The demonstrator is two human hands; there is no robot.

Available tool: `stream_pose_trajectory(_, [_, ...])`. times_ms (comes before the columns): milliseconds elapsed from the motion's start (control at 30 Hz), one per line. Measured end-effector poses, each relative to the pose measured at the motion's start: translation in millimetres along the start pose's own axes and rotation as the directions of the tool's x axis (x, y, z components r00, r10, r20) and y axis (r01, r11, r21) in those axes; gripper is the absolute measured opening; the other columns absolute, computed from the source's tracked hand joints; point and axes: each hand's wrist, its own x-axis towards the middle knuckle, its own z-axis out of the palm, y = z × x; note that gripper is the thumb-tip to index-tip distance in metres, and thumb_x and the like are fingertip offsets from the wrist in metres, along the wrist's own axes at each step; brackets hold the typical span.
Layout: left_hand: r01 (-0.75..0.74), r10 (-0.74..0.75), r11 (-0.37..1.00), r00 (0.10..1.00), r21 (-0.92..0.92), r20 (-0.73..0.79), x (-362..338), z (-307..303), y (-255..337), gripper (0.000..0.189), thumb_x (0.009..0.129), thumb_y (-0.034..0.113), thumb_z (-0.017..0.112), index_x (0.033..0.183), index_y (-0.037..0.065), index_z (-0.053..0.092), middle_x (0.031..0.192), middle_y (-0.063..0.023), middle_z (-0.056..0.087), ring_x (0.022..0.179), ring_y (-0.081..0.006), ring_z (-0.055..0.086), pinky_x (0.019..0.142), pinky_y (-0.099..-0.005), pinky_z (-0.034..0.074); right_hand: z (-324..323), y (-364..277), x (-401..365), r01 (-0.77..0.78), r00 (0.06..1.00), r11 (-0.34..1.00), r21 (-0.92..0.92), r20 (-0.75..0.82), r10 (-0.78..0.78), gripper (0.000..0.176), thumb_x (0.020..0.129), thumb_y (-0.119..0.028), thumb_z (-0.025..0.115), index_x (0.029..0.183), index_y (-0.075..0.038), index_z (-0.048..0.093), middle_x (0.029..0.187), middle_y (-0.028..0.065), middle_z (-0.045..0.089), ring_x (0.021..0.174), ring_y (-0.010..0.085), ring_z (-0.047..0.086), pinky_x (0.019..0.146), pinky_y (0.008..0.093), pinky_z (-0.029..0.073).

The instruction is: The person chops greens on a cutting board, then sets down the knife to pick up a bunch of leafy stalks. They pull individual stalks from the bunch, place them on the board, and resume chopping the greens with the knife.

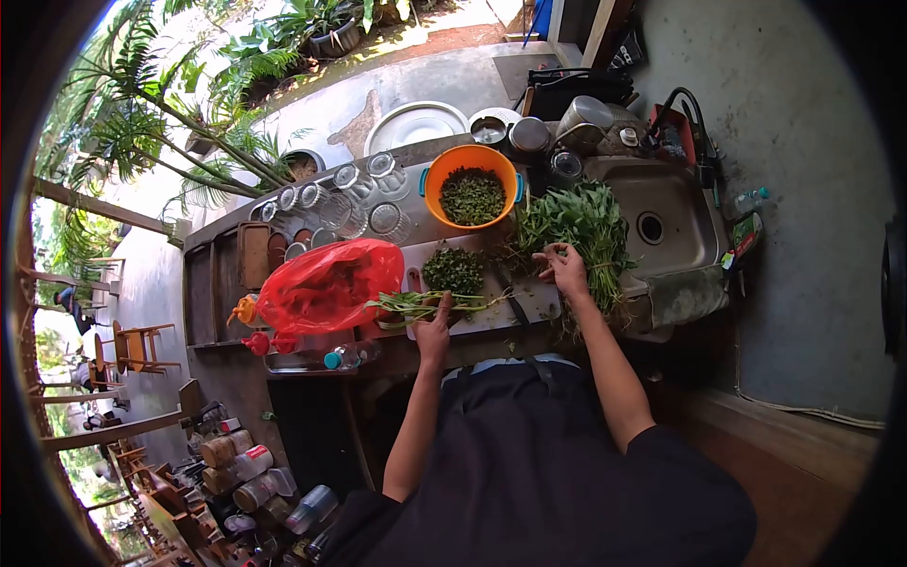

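My left hand (434, 333) is closed around a small bunch of leafy green stems (412, 303), its leaves toward the red plastic bag (331, 283) and its thin stem ends pointing right. My right hand (567, 274) is at the near edge of a large heap of long-leaved greens (590, 222). Its fingers are bent and pinched together; whatever they hold is too small to make out. Between my hands, a pile of chopped greens (453, 270) sits on a white cutting board (468, 326). Behind it, an orange basin (472, 159) with blue handles holds more cut greens.
Several upturned glasses (385, 219) stand at the left of the counter. A steel sink (680, 198) is on the right, with a cloth (688, 298) over its front edge. Pots (529, 135) line the back. A plastic bottle (350, 356) lies near the front edge.
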Motion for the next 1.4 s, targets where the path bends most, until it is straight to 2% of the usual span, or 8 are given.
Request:
stream_pose_trajectory(133, [0.001,-0.001,0.998,1.0,0.057,0.006,2,0,-9,0.02,0.095,0.017,0.069,0.106,0.001,0.063,0.096,-0.0046,0.066,0.082,-0.0143,0.067,0.071,-0.0316,0.06,-7,6,3,0.014,0.999,0.995,0.104,0.047,-0.019,0.04,0.089,-0.03,0.075,0.109,-0.002,0.056,0.099,0.0102,0.075,0.056,0.0079,0.064,0.054,0.0248,0.053])
stream_pose_trajectory(233, [0.014,-0.014,0.999,1.0,0.039,0.008,-5,9,5,0.021,0.094,0.017,0.07,0.106,0.001,0.063,0.096,-0.0049,0.066,0.083,-0.0145,0.067,0.071,-0.0316,0.061,-9,14,7,0.033,0.999,0.992,-0.12,-0.005,-0.034,0.042,0.084,-0.031,0.08,0.106,-0.004,0.056,0.094,0.0079,0.075,0.062,0.0139,0.067,0.058,0.0296,0.054])
stream_pose_trajectory(300, [0.016,-0.017,0.999,1.0,0.045,0.012,-5,9,4,0.021,0.094,0.017,0.07,0.106,0.001,0.063,0.096,-0.0051,0.066,0.083,-0.0146,0.068,0.071,-0.0316,0.061,-4,19,11,0.399,0.861,0.598,-0.695,0.06,-0.505,0.043,0.079,-0.03,0.083,0.105,-0.007,0.058,0.091,0.0075,0.073,0.073,0.0238,0.07,0.065,0.0367,0.055])
stream_pose_trajectory(400, [0.038,-0.04,0.998,0.999,0.045,0.029,-3,10,0,0.02,0.094,0.016,0.07,0.105,0.002,0.064,0.095,-0.0053,0.066,0.083,-0.0148,0.068,0.071,-0.0312,0.061,14,5,6,0.207,0.937,0.475,-0.855,0.033,-0.348,0.043,0.076,-0.029,0.084,0.105,-0.008,0.059,0.091,0.0101,0.071,0.087,0.0328,0.069,0.072,0.0423,0.054])
stream_pose_trajectory(633, [0.027,-0.032,0.998,0.996,0.064,0.079,-2,7,1,0.019,0.095,0.019,0.069,0.101,0.002,0.064,0.091,-0.0034,0.066,0.079,-0.0134,0.067,0.067,-0.0321,0.061,11,44,31,0.249,0.908,0.415,-0.875,0.061,-0.415,0.026,0.084,-0.01,0.07,0.11,-0.006,0.068,0.099,0.0169,0.072,0.094,0.0381,0.068,0.078,0.0466,0.055])
stream_pose_trajectory(867, [0.083,-0.089,0.995,0.985,0.05,0.147,-6,13,9,0.021,0.095,0.02,0.069,0.098,0.0,0.068,0.083,-0.0011,0.065,0.074,-0.0088,0.062,0.063,-0.0272,0.057,1,28,6,0.395,0.842,0.433,-0.81,0.131,-0.524,0.026,0.089,-0.011,0.064,0.114,-0.008,0.069,0.093,0.0186,0.072,0.093,0.0345,0.069,0.076,0.0448,0.056])
stream_pose_trajectory(1067, [-0.074,0.028,0.981,0.968,0.178,0.25,-3,12,9,0.024,0.097,0.023,0.067,0.102,0.0,0.068,0.086,-0.0017,0.068,0.072,-0.0065,0.061,0.063,-0.0231,0.05,9,17,-8,0.191,0.933,0.378,-0.906,0.047,-0.358,0.028,0.087,-0.014,0.069,0.115,-0.011,0.068,0.093,0.0115,0.073,0.09,0.0322,0.069,0.074,0.0437,0.055])
stream_pose_trajectory(1400, [-0.029,-0.046,0.969,0.954,0.246,0.297,0,16,10,0.028,0.097,0.024,0.068,0.108,-0.001,0.067,0.078,0.0042,0.061,0.065,-0.0034,0.053,0.056,-0.0229,0.046,2,21,-15,0.357,0.797,0.267,-0.895,0.143,-0.586,0.02,0.085,-0.014,0.071,0.104,-0.009,0.075,0.099,0.0117,0.069,0.1,0.0314,0.061,0.076,0.0427,0.055])
